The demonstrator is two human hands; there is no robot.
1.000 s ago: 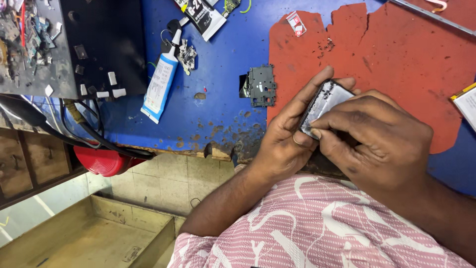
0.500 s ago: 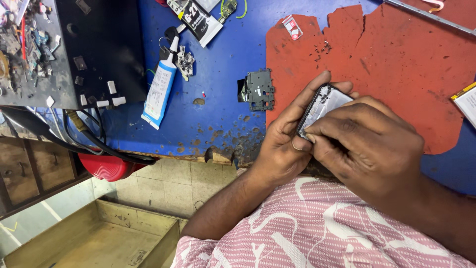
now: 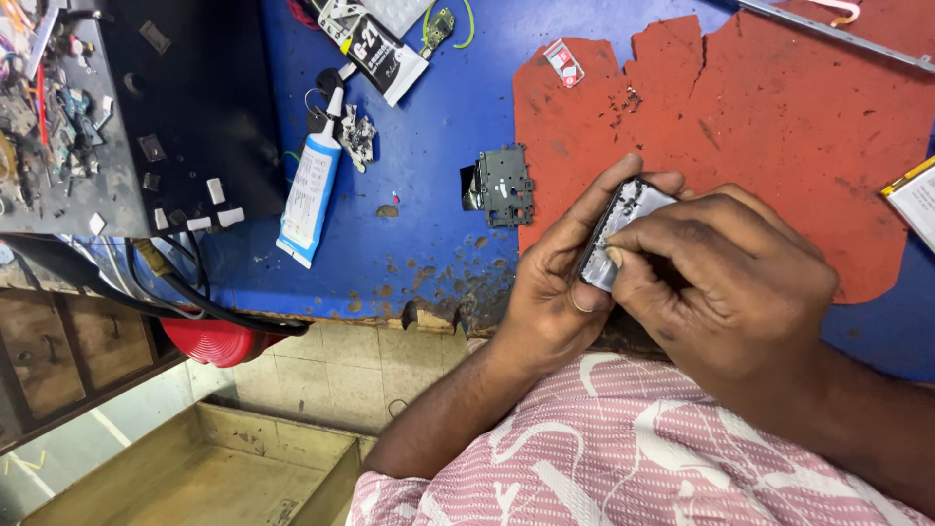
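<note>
Blue bench [image 3: 429, 117] is the landmark; all places are relative to it.

- Red mat [image 3: 779, 127]: covers bench's right part, edges torn, dark crumbs near its top-left.
- Black tray [image 3: 195, 107]: at bench's left end, holds small white and grey chips; its far-left strip is piled with mixed small parts, too cluttered to sort.
- Wooden drawer [image 3: 195, 468]: below bench's front edge, pulled open, contents not clear.
- Red round thing [image 3: 219, 341]: under bench's front-left edge, black cables run over it.
- Right hand [image 3: 726, 282]: over mat's lower edge, fingers curled, thumb tip pressed onto the phone frame.
- Left hand [image 3: 555, 282]: at bench's front edge, fingers wrapped round the frame's left side, clamping it.
- Phone frame [image 3: 618, 234]: held tilted between both hands, just above the mat's lower-left edge.
- Glue tube [image 3: 310, 190]: white-blue, lying on bench right of the tray.
- Black tube [image 3: 375, 49]: at bench's back, above the glue tube.
- Metal bracket [image 3: 502, 185]: on bench, just left of the mat.
</note>
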